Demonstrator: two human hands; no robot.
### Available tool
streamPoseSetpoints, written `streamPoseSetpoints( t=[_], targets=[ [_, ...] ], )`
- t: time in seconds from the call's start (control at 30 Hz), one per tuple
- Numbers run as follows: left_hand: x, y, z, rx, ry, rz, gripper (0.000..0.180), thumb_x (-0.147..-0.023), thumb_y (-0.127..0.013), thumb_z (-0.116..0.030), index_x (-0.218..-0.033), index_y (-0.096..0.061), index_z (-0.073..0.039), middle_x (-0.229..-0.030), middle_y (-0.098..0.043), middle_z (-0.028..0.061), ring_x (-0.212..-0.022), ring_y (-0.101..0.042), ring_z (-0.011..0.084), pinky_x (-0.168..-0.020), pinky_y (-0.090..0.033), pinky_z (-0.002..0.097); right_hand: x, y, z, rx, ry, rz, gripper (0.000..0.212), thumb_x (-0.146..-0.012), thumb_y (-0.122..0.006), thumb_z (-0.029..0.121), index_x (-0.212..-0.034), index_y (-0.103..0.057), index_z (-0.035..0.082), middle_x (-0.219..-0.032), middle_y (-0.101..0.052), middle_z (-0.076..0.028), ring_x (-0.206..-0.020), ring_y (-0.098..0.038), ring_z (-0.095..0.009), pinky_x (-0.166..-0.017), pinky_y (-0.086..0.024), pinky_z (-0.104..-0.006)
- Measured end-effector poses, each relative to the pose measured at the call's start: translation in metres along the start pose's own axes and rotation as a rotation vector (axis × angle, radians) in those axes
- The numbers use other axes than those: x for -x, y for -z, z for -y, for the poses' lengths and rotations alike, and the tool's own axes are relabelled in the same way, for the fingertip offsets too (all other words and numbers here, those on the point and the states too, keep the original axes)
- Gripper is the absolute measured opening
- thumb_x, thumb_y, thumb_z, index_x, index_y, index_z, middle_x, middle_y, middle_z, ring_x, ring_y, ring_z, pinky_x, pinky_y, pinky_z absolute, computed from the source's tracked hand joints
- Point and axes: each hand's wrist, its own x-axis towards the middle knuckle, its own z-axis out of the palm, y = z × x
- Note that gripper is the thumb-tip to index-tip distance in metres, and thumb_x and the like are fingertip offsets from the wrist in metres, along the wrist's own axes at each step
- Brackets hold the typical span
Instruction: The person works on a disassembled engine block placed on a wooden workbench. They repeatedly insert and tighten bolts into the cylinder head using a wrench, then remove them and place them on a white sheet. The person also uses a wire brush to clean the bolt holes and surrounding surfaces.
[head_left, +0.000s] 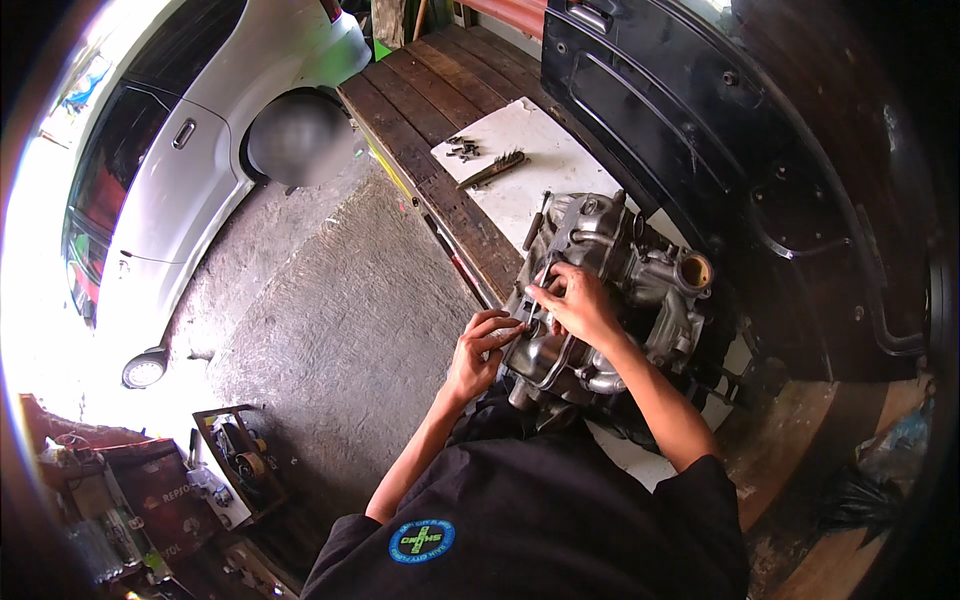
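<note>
A grey cast-metal engine [600, 218] with rounded covers and curved pipes sits at the near end of the bench. My right hand [578, 305] reaches over it, fingers bent and closed beside a thin shiny metal bar [540, 287]. Whether the fingers grip that bar is hard to see. At the engine's left edge, my left hand [478, 352] has its fingers curled, with the tips together against a small dark spot on the metal. Anything between those tips is too small to make out. The engine's round pipe opening [694, 270] faces up on the right.
Beyond the engine, a white board [545, 150] on the wooden bench [425, 90] carries small dark bolts [463, 148] and a long dark tool [492, 170]. A black car door panel [680, 130] stands right. A silver car [180, 200] is left; an open box [240, 460] lies lower left.
</note>
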Motion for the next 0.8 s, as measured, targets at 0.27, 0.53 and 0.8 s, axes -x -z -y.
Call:
streamPoseSetpoints(
  t=[0.27,0.53,0.8],
  targets=[
    [0.005,-0.008,0.001,0.035,0.011,-0.059,0.06,-0.06,-0.049,0.012,-0.113,-0.069,-0.007,-0.121,-0.064,0.0086,-0.115,-0.054,0.0311,-0.101,-0.042,0.0401,0.0,-0.009,-0.024,-0.517,0.048,0.119,0.032,-0.095,-0.061,0.027,-0.089,-0.053,-0.003,-0.062,-0.06,-0.009,-0.05,-0.063,-0.016,-0.041,-0.05,-0.0296],
    [0.003,-0.005,-0.001,0.155,0.094,-0.082,0.056,-0.064,-0.045,0.015,-0.112,-0.068,-0.004,-0.114,-0.068,0.0099,-0.11,-0.059,0.0301,-0.099,-0.043,0.0384,-0.002,-0.008,-0.014,-0.493,0.095,0.136,0.027,-0.097,-0.059,0.025,-0.09,-0.053,0.0,-0.061,-0.06,-0.008,-0.049,-0.062,-0.015,-0.04,-0.047,-0.0269],
    [0.003,-0.005,0.002,0.125,0.078,-0.096,0.057,-0.065,-0.044,0.014,-0.114,-0.067,-0.004,-0.115,-0.067,0.0104,-0.11,-0.058,0.0302,-0.1,-0.043,0.0388,0.025,-0.005,-0.006,-0.324,0.165,0.122,0.029,-0.095,-0.062,0.025,-0.097,-0.055,-0.003,-0.067,-0.066,-0.012,-0.055,-0.068,-0.017,-0.045,-0.053,-0.0283]
  ],
)
